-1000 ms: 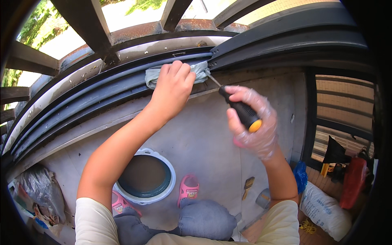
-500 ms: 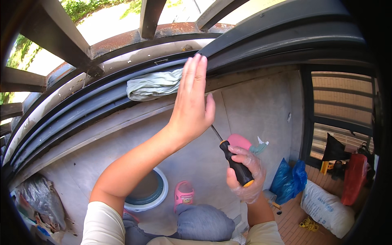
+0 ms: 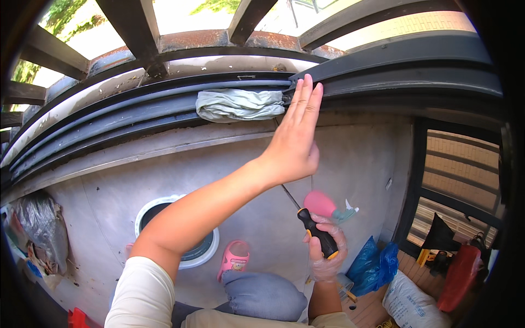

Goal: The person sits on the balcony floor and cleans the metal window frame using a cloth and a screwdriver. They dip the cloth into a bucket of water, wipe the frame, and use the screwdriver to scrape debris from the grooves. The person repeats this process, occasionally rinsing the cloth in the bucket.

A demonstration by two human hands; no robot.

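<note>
Screwdriver (image 3: 322, 239) lowered, pale cloth (image 3: 240, 105) left unheld

In the head view, the left hand (image 3: 293, 145) has come off the cloth, which lies bunched along the track (image 3: 136, 117); the screwdriver has dropped away from the cloth's right end, so work there seems paused. The left hand is empty, straight fingers together, angled up toward the dark frame (image 3: 394, 76); contact I cannot tell. The right hand (image 3: 340, 243), clear-gloved and low, grips the screwdriver's handle, its shaft passing behind the left hand.
</note>
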